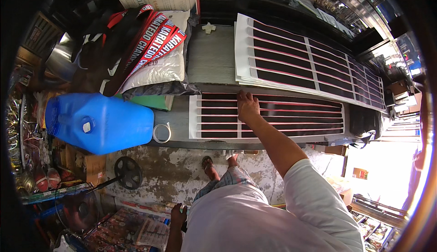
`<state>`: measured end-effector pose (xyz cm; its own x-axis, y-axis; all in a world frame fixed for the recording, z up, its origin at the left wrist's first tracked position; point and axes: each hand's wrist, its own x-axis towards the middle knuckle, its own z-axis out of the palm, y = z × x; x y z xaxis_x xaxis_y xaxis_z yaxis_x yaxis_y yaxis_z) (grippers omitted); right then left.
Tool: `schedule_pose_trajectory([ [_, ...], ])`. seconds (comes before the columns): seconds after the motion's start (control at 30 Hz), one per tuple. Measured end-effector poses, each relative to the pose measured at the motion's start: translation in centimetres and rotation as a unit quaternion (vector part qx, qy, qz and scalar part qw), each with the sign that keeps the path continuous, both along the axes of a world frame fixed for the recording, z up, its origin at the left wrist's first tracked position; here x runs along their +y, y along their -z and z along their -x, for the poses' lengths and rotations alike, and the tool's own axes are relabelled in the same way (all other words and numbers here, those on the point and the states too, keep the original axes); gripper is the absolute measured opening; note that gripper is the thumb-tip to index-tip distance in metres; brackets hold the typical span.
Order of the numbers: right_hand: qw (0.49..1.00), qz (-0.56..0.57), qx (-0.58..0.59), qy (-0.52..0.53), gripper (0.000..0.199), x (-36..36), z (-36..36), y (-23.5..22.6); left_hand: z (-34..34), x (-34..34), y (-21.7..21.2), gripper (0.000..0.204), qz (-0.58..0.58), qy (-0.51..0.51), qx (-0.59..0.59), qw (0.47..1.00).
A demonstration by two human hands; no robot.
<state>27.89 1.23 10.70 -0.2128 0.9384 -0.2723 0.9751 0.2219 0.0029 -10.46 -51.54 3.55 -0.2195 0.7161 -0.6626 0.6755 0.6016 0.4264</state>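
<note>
My right hand [248, 108] reaches forward onto a white-edged sheet printed with long black strips and thin red lines [291, 118]. Its fingers are bent and slightly apart, with the tips near the sheet's far edge; nothing is seen gripped in them. A stack of similar striped sheets [244, 47] lies just beyond, on a grey surface. My left hand [179, 215] hangs low by my side with the fingers curled. Something dark with a small pale spot shows at it, too unclear to name. A roll of whitish tape [162, 133] stands left of the near sheet.
A big blue plastic jerrycan [114, 121] lies at the bench's left end. Behind it are a white sack [164, 77] and red-and-black lettered straps [152, 38]. A small pale cross-shaped piece [208, 27] sits farther back. Below stands a black wheel-like disc [128, 173].
</note>
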Motion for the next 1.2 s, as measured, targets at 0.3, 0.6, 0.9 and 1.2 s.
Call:
schedule_pose_trajectory([
  [0.3, 0.998, 0.037, 0.002, 0.057, 0.133, -0.5, -0.3, -4.1, 1.1, 1.8, -1.0, 0.057, 0.013, -0.059, -0.009, 0.998],
  [0.6, 0.967, -0.075, 0.243, -0.008, 0.094, -24.7, -1.1, 0.6, 7.2, -3.1, 7.9, 0.049, 0.049, 0.131, -0.051, 0.989],
  [0.9, 0.928, 0.168, 0.189, 0.275, 0.051, -40.1, -9.1, 5.8, 2.5, 12.9, -2.3, 0.057, -0.170, 0.031, 0.064, 0.983],
  [1.2, 0.897, 0.246, 0.112, 0.351, 0.051, -53.9, -14.9, 8.4, -0.4, 34.3, -3.4, 0.049, -0.370, 0.129, 0.217, 0.894],
])
